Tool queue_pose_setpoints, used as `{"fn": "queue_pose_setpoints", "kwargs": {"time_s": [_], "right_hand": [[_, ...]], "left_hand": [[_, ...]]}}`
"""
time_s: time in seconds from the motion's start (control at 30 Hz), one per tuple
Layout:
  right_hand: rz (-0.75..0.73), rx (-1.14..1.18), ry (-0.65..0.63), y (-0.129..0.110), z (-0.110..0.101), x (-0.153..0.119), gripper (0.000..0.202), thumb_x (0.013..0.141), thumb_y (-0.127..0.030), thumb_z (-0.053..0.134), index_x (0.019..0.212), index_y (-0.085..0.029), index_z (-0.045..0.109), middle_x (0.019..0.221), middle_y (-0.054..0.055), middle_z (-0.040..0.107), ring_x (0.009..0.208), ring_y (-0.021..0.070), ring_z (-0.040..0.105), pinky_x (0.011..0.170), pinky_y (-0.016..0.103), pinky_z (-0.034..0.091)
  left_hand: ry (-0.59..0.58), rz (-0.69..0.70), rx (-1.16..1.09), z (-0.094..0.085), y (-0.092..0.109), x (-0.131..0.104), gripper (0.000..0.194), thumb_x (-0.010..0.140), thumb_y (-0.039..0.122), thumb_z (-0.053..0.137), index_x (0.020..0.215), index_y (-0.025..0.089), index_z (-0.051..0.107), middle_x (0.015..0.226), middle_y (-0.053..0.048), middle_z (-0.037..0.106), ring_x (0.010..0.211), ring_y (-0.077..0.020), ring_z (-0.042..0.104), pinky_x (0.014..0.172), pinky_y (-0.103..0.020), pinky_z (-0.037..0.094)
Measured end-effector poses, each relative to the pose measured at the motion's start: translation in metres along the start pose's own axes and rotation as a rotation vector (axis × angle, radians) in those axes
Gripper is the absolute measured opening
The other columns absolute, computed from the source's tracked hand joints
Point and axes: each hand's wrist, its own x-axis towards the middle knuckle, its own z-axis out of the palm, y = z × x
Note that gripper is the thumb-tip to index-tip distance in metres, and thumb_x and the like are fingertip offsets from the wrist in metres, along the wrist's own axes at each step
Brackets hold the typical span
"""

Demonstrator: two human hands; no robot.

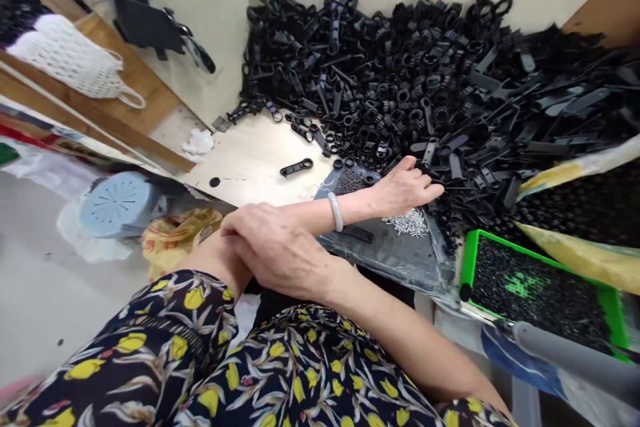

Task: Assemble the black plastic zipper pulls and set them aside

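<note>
My left hand (407, 188) reaches out over the work surface with its back up and its fingers curled. Its palm is hidden, so anything inside cannot be made out. A pale bangle (335, 212) circles that wrist. My right hand (280, 250) lies across my left forearm, fingers wrapped round it near the elbow. Just below my left hand is a small pile of silvery pins (411, 223). Beside the forearm sit small dark pieces (350, 181). A single long black plastic part with a ring end (297, 167) lies apart on the pale board (250, 157).
A large heap of black plastic parts (370, 73) fills the back. At right stands a green tray (470, 260) of small black pieces, near yellowish bag edges (575, 250). Left are a white knitted item (70, 57), black-handled pliers (197, 50) and a blue stool (119, 203).
</note>
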Motion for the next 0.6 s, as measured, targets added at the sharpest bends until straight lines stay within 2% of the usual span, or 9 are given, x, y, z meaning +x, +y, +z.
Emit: {"fn": "queue_pose_setpoints", "kwargs": {"time_s": [0.1,0.2,0.27,0.4,0.5,0.6], "right_hand": [[0.140,-0.130,0.035,0.008,-0.012,-0.002,0.022,0.101,-0.021,0.044,0.098,-0.024,0.066,0.102,0.003,0.065,0.099,0.0174,0.061,0.090,0.035,0.054],[0.259,-0.109,0.076,0.011,-0.027,-0.001,0.012,0.100,-0.023,0.058,0.093,-0.022,0.068,0.090,0.002,0.065,0.087,0.0172,0.062,0.080,0.034,0.053],[0.271,-0.034,0.071,0.011,-0.029,0.004,0.010,0.099,-0.024,0.063,0.092,-0.022,0.069,0.091,0.001,0.068,0.086,0.0167,0.064,0.081,0.033,0.053],[0.205,-0.083,0.036,0.006,-0.017,0.008,0.009,0.098,-0.024,0.066,0.091,-0.024,0.073,0.112,0.005,0.071,0.107,0.0223,0.065,0.098,0.043,0.050],[0.231,-0.229,0.096,0.007,-0.016,0.004,0.009,0.097,-0.025,0.066,0.091,-0.025,0.073,0.115,0.006,0.071,0.111,0.0262,0.063,0.102,0.050,0.047],[0.253,-0.255,0.153,0.006,-0.021,0.000,0.010,0.098,-0.027,0.064,0.092,-0.025,0.071,0.114,0.007,0.071,0.112,0.0274,0.063,0.102,0.050,0.047]], "left_hand": [[-0.059,0.034,0.051,-0.009,-0.001,-0.004,0.033,0.101,0.004,0.042,0.109,0.015,0.072,0.089,-0.009,0.072,0.085,-0.0214,0.066,0.098,-0.047,0.035],[-0.169,0.058,0.118,-0.022,-0.001,-0.008,0.039,0.102,0.003,0.040,0.118,0.018,0.072,0.098,-0.010,0.073,0.090,-0.0218,0.068,0.102,-0.048,0.035],[-0.244,0.066,0.155,-0.033,0.000,-0.008,0.044,0.102,0.003,0.038,0.126,0.020,0.070,0.104,-0.011,0.074,0.094,-0.0218,0.068,0.102,-0.049,0.034],[-0.311,0.068,0.181,-0.049,0.003,-0.009,0.051,0.102,0.002,0.035,0.135,0.022,0.068,0.110,-0.013,0.073,0.099,-0.0232,0.069,0.103,-0.051,0.034],[-0.308,0.066,0.178,-0.052,0.002,-0.011,0.054,0.101,0.000,0.033,0.138,0.023,0.066,0.109,-0.013,0.074,0.099,-0.0230,0.069,0.103,-0.053,0.034],[-0.322,0.091,0.173,-0.052,-0.001,-0.014,0.054,0.102,0.001,0.032,0.135,0.024,0.067,0.111,-0.014,0.075,0.100,-0.0227,0.069,0.104,-0.053,0.036]]}}
